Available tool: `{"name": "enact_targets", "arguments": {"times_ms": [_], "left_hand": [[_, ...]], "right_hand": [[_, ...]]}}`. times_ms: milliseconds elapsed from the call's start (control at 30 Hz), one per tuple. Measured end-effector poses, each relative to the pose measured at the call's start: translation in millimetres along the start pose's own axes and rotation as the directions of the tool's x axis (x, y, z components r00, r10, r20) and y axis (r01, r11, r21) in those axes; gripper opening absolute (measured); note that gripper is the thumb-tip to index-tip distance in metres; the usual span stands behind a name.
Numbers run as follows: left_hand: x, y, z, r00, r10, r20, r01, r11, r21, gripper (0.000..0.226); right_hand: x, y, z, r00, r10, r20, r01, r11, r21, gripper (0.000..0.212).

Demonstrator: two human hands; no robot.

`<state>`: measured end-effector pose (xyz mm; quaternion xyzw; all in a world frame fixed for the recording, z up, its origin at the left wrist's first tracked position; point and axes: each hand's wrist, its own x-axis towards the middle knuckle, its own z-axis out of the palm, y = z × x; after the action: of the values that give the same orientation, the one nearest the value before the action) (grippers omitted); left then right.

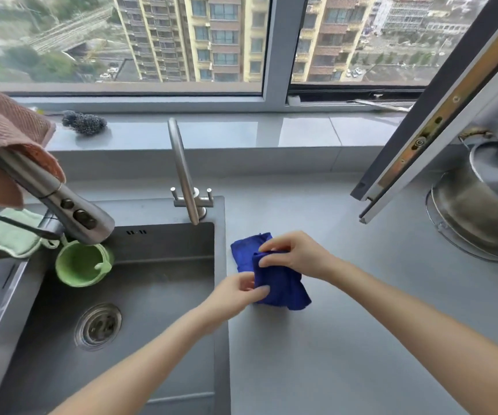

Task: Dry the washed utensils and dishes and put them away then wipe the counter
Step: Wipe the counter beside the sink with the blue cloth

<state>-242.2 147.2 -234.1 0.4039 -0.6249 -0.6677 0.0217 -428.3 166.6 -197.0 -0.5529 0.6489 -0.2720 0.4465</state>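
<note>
Folding the blue cloth [274, 277] on the counter [361, 324], just beside the sink [151, 295] edge, probably makes you a wiping pad. Your right hand [295, 256] pinches the upper fold with curled fingers; your left hand [238, 292] pinches the near edge, thumb on top.

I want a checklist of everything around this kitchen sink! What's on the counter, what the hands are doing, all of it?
Surface: grey counter right of the sink; looks bare apart from the cloth.
Job's things: blue cloth lying on the counter, partly folded.
Clutter: green cup at the sink's back left corner; metal scrubber on the windowsill; pink towel draped over the sprayer tap; metal pot at far right.
Hands: left hand and right hand both pinch the blue cloth.
Cables: nothing seen.
Surroundings: window onto tall buildings; one pane swung open at right.
</note>
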Motion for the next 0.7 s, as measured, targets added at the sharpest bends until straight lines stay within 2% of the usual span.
{"name": "enact_targets", "arguments": {"times_ms": [33,67,133,200,267,333,367,400,467,500,600,700], "left_hand": [[4.4,4.1,-3.4,0.996,-0.022,-0.089,0.017,0.998,-0.058,0.026],[8.9,8.1,-5.9,0.98,-0.066,-0.186,0.046,0.993,-0.11,0.025],[16.6,13.4,-8.8,0.927,-0.172,-0.334,0.105,0.972,-0.209,0.02],[20.1,14.4,-11.1,0.885,-0.259,-0.387,0.149,0.945,-0.29,0.017],[19.9,10.2,-13.0,0.868,-0.306,-0.391,0.172,0.924,-0.341,0.015],[19.6,4.3,-16.0,0.859,-0.319,-0.4,0.176,0.918,-0.355,0.015],[19.9,1.2,-18.1,0.852,-0.321,-0.413,0.173,0.918,-0.356,0.016],[20.6,-1.4,-20.3,0.844,-0.324,-0.428,0.171,0.918,-0.357,0.016],[22.5,-3.8,-25.7,0.821,-0.328,-0.467,0.155,0.916,-0.369,0.017],[23.3,-4.0,-28.7,0.808,-0.326,-0.49,0.147,0.918,-0.369,0.018],[24.9,-2.5,-38.5,0.77,-0.313,-0.555,0.124,0.928,-0.352,0.019],[25.2,0.5,-46.4,0.742,-0.293,-0.604,0.1,0.938,-0.332,0.019]], "right_hand": [[16.5,-3.9,-3.9,1.0,-0.003,0.016,0.003,0.999,-0.032,0.007],[32.5,-8.3,-8.0,1.0,-0.007,0.025,0.009,0.996,-0.092,0.01],[60.2,-9.9,-13.8,1.0,0.017,0.004,-0.016,0.974,-0.226,0.026],[72.5,-3.6,-14.1,0.997,-0.009,-0.082,-0.025,0.918,-0.395,0.035],[61.4,10.0,-6.4,0.944,-0.201,-0.262,0.029,0.84,-0.542,0.034],[32.5,30.6,13.7,0.806,-0.432,-0.405,0.1,0.773,-0.626,0.033],[19.4,43.8,28.8,0.786,-0.483,-0.386,0.123,0.734,-0.668,0.035],[10.8,57.0,43.5,0.822,-0.478,-0.308,0.134,0.689,-0.712,0.038],[8.3,77.4,66.4,0.933,-0.346,-0.096,0.155,0.629,-0.762,0.047],[13.4,84.4,71.5,0.953,-0.302,-0.029,0.172,0.616,-0.769,0.047],[39.3,85.6,64.8,0.959,-0.277,0.052,0.217,0.61,-0.762,0.046],[72.1,76.5,42.7,0.984,-0.175,0.015,0.123,0.626,-0.77,0.054]]}}
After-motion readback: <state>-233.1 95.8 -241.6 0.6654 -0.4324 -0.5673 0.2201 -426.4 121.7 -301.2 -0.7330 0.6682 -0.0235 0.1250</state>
